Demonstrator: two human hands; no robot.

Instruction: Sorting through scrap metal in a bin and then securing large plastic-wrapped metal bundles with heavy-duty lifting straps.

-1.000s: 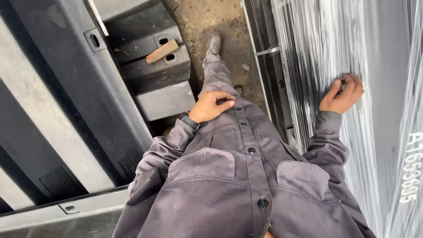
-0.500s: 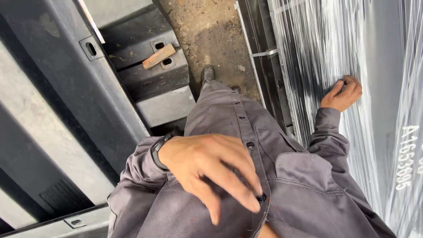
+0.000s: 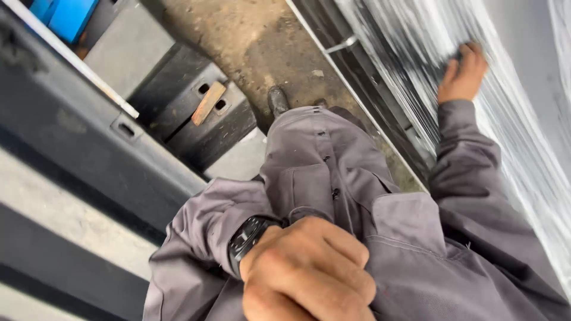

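Left hand (image 3: 306,270): curled into a loose fist, empty, at the grey shirt (image 3: 333,172) (watch on wrist).
Right hand (image 3: 464,74): fingers spread flat on the metal sheets (image 3: 416,53), apparently bracing.

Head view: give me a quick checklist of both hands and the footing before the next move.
1. Right hand flat on the shiny sheet stack: ok.
2. Left hand free of any tool, curled near the chest: ok, nothing visible in it.
3. Wristwatch clear of the sleeve: ok.
4. Boot planted on the dirt floor: ok.
5. Wooden block lying loose on the dark steel frame, apart from both hands: ok.
6. Grip on sheet edge: cannot tell, blurred.
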